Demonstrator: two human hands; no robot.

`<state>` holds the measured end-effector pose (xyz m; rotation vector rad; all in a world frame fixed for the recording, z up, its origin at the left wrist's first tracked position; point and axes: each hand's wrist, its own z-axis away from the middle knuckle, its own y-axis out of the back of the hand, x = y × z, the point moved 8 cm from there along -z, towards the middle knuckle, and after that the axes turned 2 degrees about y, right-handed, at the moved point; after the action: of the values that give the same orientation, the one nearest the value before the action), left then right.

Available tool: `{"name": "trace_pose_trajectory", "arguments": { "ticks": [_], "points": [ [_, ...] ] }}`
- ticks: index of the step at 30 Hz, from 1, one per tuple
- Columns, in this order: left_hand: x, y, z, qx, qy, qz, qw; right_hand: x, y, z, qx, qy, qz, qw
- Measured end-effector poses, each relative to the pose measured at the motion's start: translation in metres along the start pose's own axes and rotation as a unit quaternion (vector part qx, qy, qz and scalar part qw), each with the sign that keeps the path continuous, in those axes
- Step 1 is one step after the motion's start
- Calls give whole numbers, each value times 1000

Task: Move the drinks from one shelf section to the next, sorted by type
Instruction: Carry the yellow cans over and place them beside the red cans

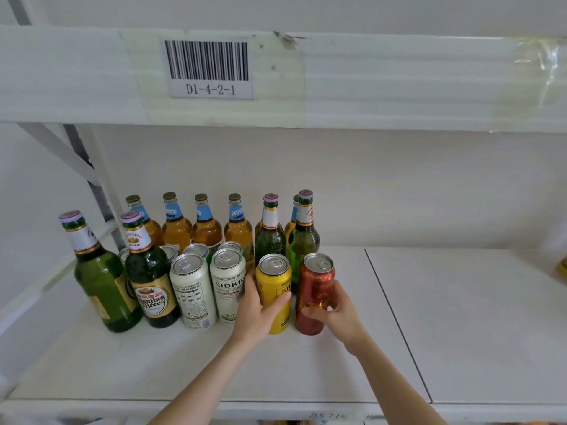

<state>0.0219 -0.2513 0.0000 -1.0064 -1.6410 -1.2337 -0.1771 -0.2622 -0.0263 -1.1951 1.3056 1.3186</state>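
Yellow can (273, 282): left hand (256, 314) grasps it; right hand (337, 311) grasps red can (317, 280) just beside it. I judge a tilted lift could topple the green bottle (270, 240) just behind it.

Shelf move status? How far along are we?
Done: little, apparently; amber bottles, green bottles and white cans stand in the left section. In hand: left hand grips the yellow can, right hand the red can, both upright. Left: right section shows only a yellow item at its far edge, so most moving likely remains.
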Motion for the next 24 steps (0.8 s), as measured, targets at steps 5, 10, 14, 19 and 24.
{"name": "trace_pose_trajectory", "arguments": {
  "ticks": [5,10,14,19,24],
  "points": [
    [-2,-2,10,-8,14,22,1000,4,3,14,-17,-42,-80,996],
    [-9,-3,22,-28,63,81,994,13,9,34,8,-97,-133,986],
    [-13,-2,33,-51,85,125,987,19,14,52,31,-121,-140,982],
    [-17,1,48,-90,136,156,974,14,17,73,49,-123,-141,981],
    [-22,0,58,-98,161,150,971,8,21,90,63,-118,-134,982]
  ]
}}
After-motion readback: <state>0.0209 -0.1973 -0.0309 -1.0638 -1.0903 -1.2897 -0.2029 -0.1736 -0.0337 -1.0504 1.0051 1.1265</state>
